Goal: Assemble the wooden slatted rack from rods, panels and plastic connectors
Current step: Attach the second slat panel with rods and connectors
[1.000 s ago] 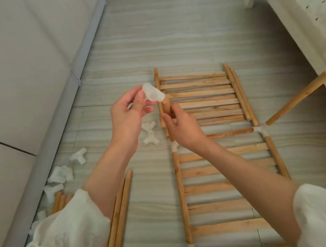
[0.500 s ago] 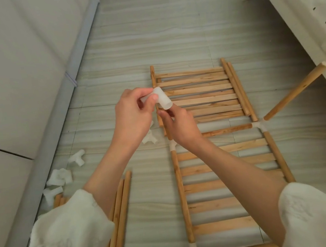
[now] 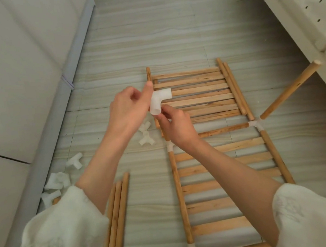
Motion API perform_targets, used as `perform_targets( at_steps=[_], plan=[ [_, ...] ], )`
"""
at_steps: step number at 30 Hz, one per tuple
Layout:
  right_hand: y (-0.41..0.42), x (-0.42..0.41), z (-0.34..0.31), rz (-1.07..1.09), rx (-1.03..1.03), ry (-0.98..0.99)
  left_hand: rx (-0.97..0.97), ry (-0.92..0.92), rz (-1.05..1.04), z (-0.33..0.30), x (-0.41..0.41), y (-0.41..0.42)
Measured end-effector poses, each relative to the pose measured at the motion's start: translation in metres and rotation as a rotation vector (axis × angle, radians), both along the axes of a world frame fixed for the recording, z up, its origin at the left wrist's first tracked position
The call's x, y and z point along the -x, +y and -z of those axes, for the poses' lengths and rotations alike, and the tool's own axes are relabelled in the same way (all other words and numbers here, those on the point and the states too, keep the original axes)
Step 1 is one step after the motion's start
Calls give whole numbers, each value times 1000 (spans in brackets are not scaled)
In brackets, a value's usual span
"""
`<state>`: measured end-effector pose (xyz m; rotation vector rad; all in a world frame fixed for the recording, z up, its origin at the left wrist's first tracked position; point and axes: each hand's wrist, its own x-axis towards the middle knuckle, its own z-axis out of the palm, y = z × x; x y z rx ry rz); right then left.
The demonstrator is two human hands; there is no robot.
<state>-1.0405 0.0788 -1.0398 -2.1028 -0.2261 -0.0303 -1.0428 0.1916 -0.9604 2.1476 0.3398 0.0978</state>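
Note:
My left hand (image 3: 129, 112) pinches a white plastic elbow connector (image 3: 158, 100) above the floor. One opening of the connector points down, right at the fingertips of my right hand (image 3: 176, 128). That hand grips a short upright wooden rod (image 3: 165, 137), which it mostly hides. The rod rises from a white corner connector (image 3: 170, 147) on the near slatted panel (image 3: 223, 167) that lies flat on the floor. At the panel's far right corner a second rod (image 3: 289, 90) sticks up out of another connector (image 3: 256, 125).
Stacked slatted panels (image 3: 199, 91) lie beyond my hands. Loose rods (image 3: 117, 218) lie at lower left. Spare white connectors are scattered by my left wrist (image 3: 146, 134) and along the wall base (image 3: 57, 181). A white perforated furniture piece (image 3: 297, 8) borders the right.
My left hand has turned the connector and carried it right and down over the top of the rod in my right hand. The rod's tip is now hidden.

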Motion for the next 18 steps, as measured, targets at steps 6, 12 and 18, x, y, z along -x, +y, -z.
perform_targets(
  at_steps=[6, 12, 18],
  plan=[
    [0, -4, 1, 6, -4, 9, 87, -3, 259, 4, -9, 6],
    [-2, -2, 3, 14, -11, 5, 166, -30, 216, 9, -5, 0],
    [0, -1, 2, 10, 0, 5, 178, -29, 259, 6, -2, 4]
  ],
)
